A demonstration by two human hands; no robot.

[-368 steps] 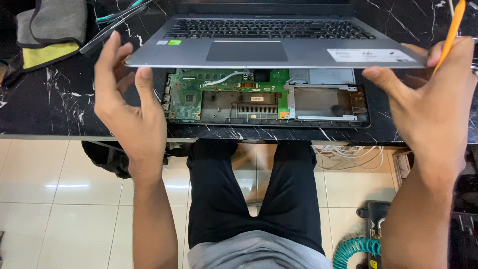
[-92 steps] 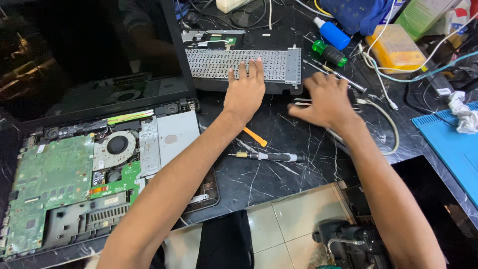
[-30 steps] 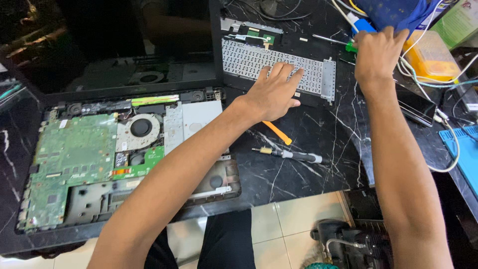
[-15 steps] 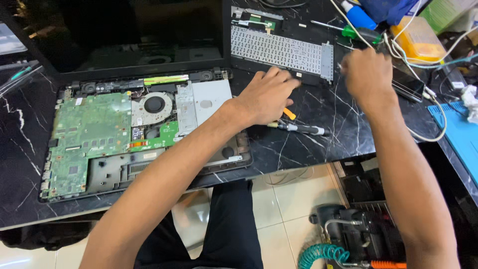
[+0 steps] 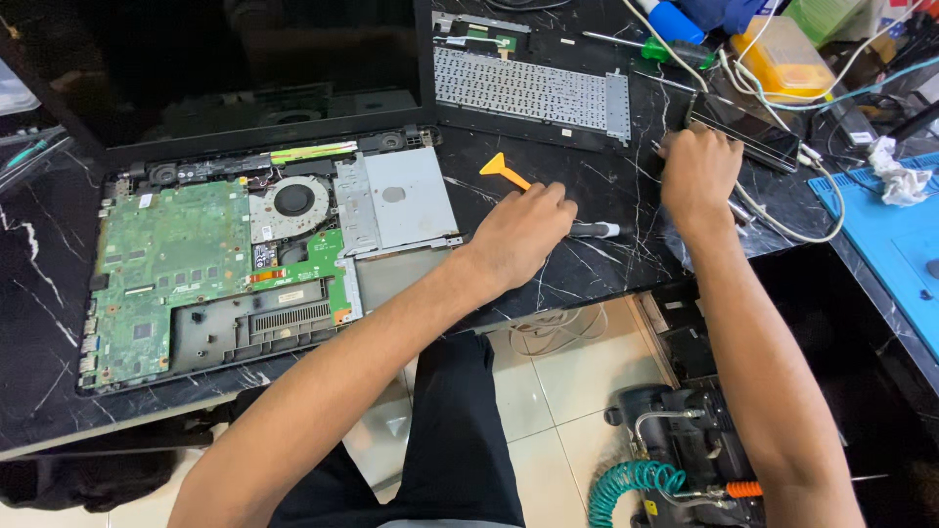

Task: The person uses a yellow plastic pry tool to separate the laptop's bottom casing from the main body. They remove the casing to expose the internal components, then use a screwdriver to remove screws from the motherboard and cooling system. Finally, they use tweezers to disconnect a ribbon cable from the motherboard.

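Under left hand (image 5: 523, 235): screwdriver (image 5: 597, 230).

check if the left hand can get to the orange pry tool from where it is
Probably yes. The left hand rests on the black marble table, and the orange pry tool lies flat just beyond its fingers with nothing between them.

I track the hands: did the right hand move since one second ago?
Yes. The right hand came down from the blue bottle toward the near table edge.
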